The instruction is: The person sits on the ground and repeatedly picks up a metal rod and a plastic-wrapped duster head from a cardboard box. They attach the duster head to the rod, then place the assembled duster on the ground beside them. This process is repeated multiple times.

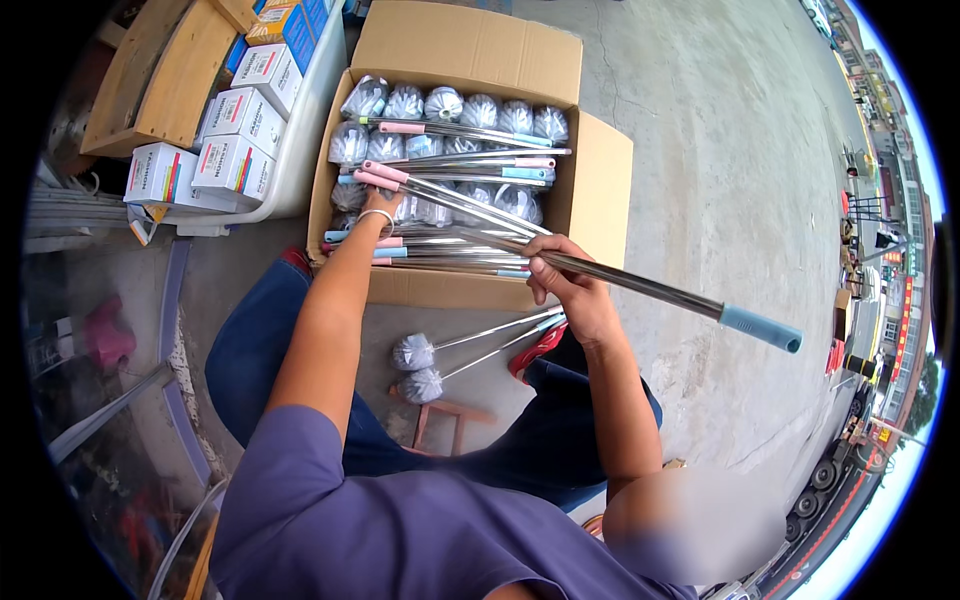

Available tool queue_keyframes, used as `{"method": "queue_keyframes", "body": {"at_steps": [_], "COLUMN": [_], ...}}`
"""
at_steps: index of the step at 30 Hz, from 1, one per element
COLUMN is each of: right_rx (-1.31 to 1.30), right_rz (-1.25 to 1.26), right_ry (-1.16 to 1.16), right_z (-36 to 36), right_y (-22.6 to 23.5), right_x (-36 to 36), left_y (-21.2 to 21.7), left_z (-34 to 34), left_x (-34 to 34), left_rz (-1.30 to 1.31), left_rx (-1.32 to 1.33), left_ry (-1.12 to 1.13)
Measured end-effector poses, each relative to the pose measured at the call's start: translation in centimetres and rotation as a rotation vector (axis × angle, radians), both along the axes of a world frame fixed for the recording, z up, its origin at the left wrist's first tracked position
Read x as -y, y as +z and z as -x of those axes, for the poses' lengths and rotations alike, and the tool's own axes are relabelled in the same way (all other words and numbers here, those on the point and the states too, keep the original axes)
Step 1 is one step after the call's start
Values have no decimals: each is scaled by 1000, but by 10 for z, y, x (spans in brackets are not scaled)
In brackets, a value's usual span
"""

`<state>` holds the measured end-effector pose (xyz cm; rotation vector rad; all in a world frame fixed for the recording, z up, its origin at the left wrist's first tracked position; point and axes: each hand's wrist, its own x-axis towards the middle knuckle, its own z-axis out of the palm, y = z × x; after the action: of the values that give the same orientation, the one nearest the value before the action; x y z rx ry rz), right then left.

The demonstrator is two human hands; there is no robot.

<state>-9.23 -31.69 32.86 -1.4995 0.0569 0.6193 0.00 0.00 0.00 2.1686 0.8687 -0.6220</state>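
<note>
A: What's around the box, top centre?

B: Cardboard box (590,190), flaps open, brown and matte, standing on rough grey concrete (720,150). Left of it, upper left of frame, a white tub (300,150) w/ small white cartons (235,140) stacked on and in it, plus a plain wood crate (165,75) above those. Far right rim bends into a street w/ shopfronts.

A: And inside?

B: Rows of wrapped brush heads (445,105), round, bristly, in clear crinkly plastic. Thin shiny metal rods lie across them, pink or pale-blue grips on the ends. They crisscross, so the heads underneath are half covered.

A: Hands?

B: Left hand (380,205) is in the box, centre-left, down among the rods; a ring-like band at the wrist. Can't tell how its fingers are set, the rods hide them. Right hand (565,285), mid-frame at the box's near edge, has fingers curled tight around one long metal rod (640,285), thumb on top. That rod slants toward lower right, ending in a pale-blue grip (760,328) out over the concrete; its other end runs back into the box.

A: Anything below?

B: Two loose brushes (420,370) btwn the knees, centre, heads wrapped, stems pointing right. Beside the stems something red, curved, plastic-looking (535,350). Under them a small reddish wood stool (445,415). Blue trousers both sides, purple shirt at the bottom.
</note>
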Motion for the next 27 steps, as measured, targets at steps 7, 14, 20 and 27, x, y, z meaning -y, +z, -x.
{"method": "queue_keyframes", "body": {"at_steps": [7,14,20,27], "right_rx": [95,134,-137,330], "right_rz": [-35,-125,-269,-24], "right_ry": [53,158,-10,-90], "right_z": [-12,-10,-10,17], "right_y": [-1,-12,-5,-12], "right_x": [-4,5,-10,-42], "left_y": [-13,86,184,295], "left_z": [-18,8,40,90], "left_x": [-24,3,0,63], "left_rz": [226,679,888,1509], "left_rx": [-71,-154,-319,5], "left_ry": [183,361,200,107]}}
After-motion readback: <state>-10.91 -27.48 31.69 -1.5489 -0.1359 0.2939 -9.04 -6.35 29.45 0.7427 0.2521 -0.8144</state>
